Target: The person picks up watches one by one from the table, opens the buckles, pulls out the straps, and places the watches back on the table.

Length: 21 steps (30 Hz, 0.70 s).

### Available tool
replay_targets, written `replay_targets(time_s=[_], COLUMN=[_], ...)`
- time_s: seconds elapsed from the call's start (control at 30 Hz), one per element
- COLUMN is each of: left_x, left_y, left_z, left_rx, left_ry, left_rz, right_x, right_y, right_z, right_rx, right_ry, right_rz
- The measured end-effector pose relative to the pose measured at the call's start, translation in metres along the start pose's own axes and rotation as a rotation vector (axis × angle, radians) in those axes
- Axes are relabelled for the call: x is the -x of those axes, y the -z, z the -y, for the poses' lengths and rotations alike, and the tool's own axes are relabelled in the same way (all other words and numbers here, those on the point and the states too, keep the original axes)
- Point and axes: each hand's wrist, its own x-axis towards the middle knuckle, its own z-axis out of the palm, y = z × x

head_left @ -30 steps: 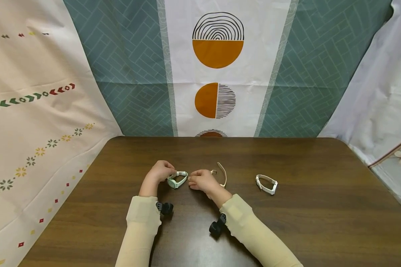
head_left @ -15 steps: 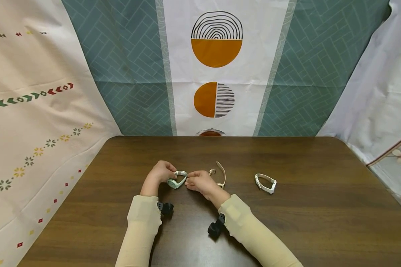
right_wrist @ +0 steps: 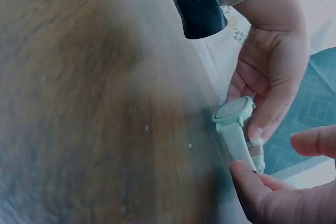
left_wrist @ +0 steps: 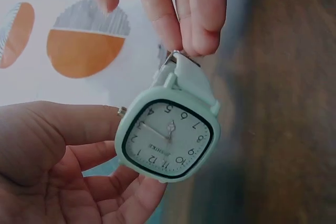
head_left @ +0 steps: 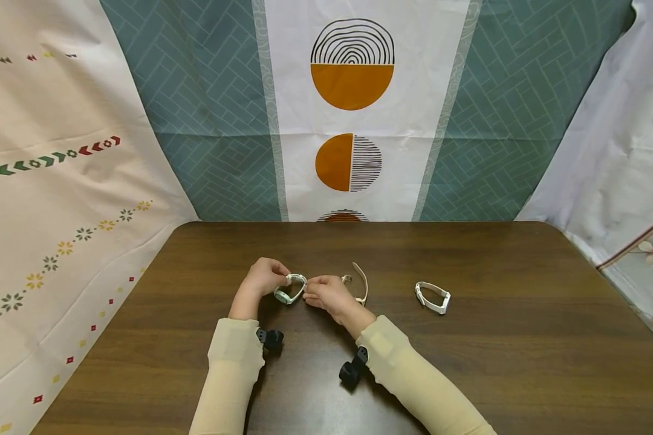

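Observation:
A pale mint-green wristwatch (left_wrist: 168,139) with a square face hangs between my two hands, its strap (right_wrist: 239,148) bent round into a loop. My left hand (head_left: 262,278) grips it at the side, the thumb beside the crown in the left wrist view. At the buckle end of the strap, my right hand (head_left: 329,296) pinches with its fingertips, while one finger (right_wrist: 312,142) stands apart from it. The other fingers partly cover the buckle. Just behind the right hand lies a cream-strapped watch (head_left: 362,284), unfastened and partly hidden by that hand.
A white watch (head_left: 434,298) with its strap closed in a loop lies on the brown wooden table (head_left: 495,338) to the right. Patterned cloths hang behind the table and along both sides. A small black camera (head_left: 351,373) sits on the right wrist.
My right hand has shifted slightly left to the end of the strap. The mint-green watch and my left hand have risen a little.

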Motion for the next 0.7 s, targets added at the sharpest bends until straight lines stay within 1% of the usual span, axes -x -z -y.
replay_targets(time_s=[0.03,0.17,0.23,0.3,0.43,0.53,0.6,0.7], left_x=[0.001,0.004,0.006,0.007,0.01,0.013,0.015,0.017], left_y=[0.0,0.003,0.004,0.005,0.005,0.005,0.005,0.004], left_z=[-0.001,-0.008,-0.012,-0.016,-0.024,-0.03,-0.033,-0.037], left_rx=[0.003,0.032,0.042,0.05,0.071,0.103,0.124,0.159], left_ry=[-0.018,-0.053,-0.067,-0.08,-0.101,-0.13,-0.168,-0.216], left_rz=[-0.013,-0.066,-0.082,-0.084,-0.06,-0.024,0.009,0.066], right_x=[0.001,0.004,0.006,0.008,0.012,0.015,0.016,0.018], right_y=[0.0,0.001,0.002,0.004,0.009,0.013,0.017,0.024], right_z=[0.001,0.007,0.011,0.016,0.024,0.032,0.037,0.043], right_rx=[-0.003,-0.021,-0.016,-0.004,0.062,0.106,0.135,0.185], right_ry=[0.014,0.066,0.096,0.108,0.129,0.125,0.12,0.108], right_rz=[-0.008,-0.045,-0.068,-0.096,-0.148,-0.17,-0.161,-0.112])
